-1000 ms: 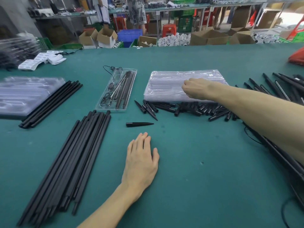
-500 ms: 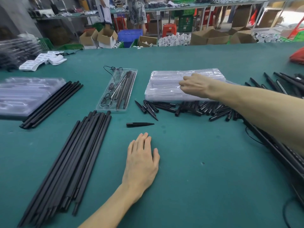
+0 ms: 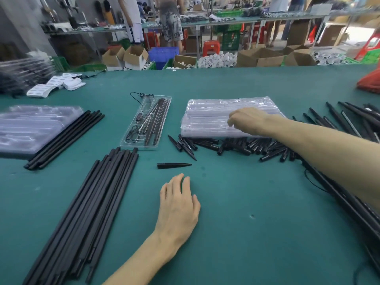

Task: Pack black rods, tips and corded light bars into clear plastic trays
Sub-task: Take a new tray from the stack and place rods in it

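My right hand (image 3: 248,120) reaches over a stack of clear plastic trays (image 3: 207,112), its fingers curled down onto the top tray. Flat on the green table lies my left hand (image 3: 176,206), fingers straight, holding nothing. One loose black tip (image 3: 173,165) sits just beyond its fingertips. A pile of black tips (image 3: 236,146) lies along the stack's near edge. A filled tray (image 3: 146,122) with rods and a corded light bar sits left of the stack. A long bundle of black rods (image 3: 82,212) lies at my left.
A second rod bundle (image 3: 65,138) leans by another stack of clear trays (image 3: 30,128) at far left. Black light bars (image 3: 349,120) with cords spread along the right side, under my right arm. White labels (image 3: 55,85) lie at the back left; boxes and people stand beyond the table.
My right hand has drawn slightly toward me across the tray stack, its fingers curling further down. My left hand has stayed flat on the table.
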A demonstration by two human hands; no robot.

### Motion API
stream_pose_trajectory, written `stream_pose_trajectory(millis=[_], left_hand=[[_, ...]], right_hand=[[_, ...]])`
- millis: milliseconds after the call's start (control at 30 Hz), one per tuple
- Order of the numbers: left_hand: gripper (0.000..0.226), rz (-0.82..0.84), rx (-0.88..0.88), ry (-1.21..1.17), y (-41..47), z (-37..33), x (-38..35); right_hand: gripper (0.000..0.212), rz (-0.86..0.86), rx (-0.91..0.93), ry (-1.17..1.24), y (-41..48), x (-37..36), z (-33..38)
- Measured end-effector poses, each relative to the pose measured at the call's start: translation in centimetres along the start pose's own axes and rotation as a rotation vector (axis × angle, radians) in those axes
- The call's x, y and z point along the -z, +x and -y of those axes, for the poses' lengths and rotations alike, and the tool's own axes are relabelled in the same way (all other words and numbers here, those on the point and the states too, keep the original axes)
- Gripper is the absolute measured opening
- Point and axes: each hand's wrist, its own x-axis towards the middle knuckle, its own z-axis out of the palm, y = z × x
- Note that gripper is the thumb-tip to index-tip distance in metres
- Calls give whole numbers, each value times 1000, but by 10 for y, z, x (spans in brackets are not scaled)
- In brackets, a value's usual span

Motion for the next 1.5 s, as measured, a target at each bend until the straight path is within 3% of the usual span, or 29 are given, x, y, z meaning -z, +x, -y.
stream_pose_trajectory(millis=[100,167,400,533,700,867,1000,1200,1400,1500], left_hand=[[56,-90,-115,-140,53,-27,3],[61,-56,-196,-178,95,-51,0],[81,79,-254,159,163,-85,-45],[81,106,-231,248,169,-77,-57],[70,0,-238,208,165,-71,-66],[66,-76,-226,51,160,-67,-74],[64,-113,-212,-6,160,-65,-78],[63,-60,-189,-73,165,-60,-85],[68,-41,-186,-141,167,-57,-88],[71,-110,-224,-145,166,-57,-86]], right_hand=[[32,18,-69,118,4,-4,1],[34,23,-97,139,4,-4,-3],[25,-64,-176,190,3,-12,-6],[22,-75,-235,266,4,-15,-6],[23,-176,-292,347,3,-18,-9],[26,-351,-315,234,7,-9,-3],[28,-393,-351,171,12,5,-13],[32,-582,-456,171,27,34,-30],[32,-529,-397,204,12,23,-8],[30,-458,-301,182,-14,11,16]])
